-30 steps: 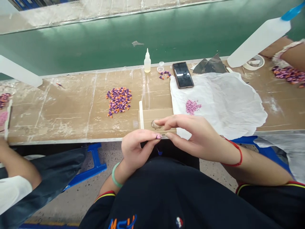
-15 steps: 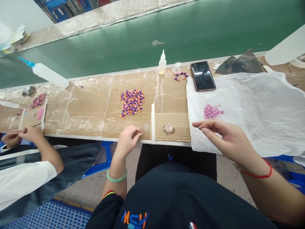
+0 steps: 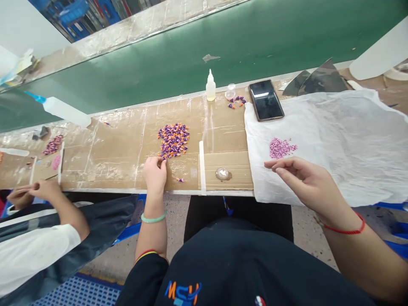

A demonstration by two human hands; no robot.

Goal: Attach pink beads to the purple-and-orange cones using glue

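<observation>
My left hand [image 3: 155, 175] is at the lower edge of a pile of small purple-and-orange pieces [image 3: 174, 138], its thumb and fingertips pinched on one of them. One loose piece [image 3: 180, 180] of the same kind lies on the table to the right of this hand. My right hand [image 3: 304, 180] hovers over the white cloth [image 3: 347, 140], fingers stretched out and thumb a little apart, with nothing visible in it. Just beyond its fingertips is a heap of tiny pink bits [image 3: 282, 148]. Between my hands, a small clear blob [image 3: 222, 173] sits on a cardboard piece [image 3: 237, 159].
A white strip [image 3: 202, 168] runs along the cardboard's left edge. Behind stand a dropper bottle [image 3: 211, 87], a small clear lid [image 3: 230, 90], a few more purple-and-orange pieces [image 3: 236, 101] and a phone [image 3: 266, 100]. At far left, a co-worker's hands [image 3: 38, 191] are over the table edge.
My left hand has moved left and away from me to the pile, leaving one purple-and-orange piece on the table where it was. My right hand stays nearly in place.
</observation>
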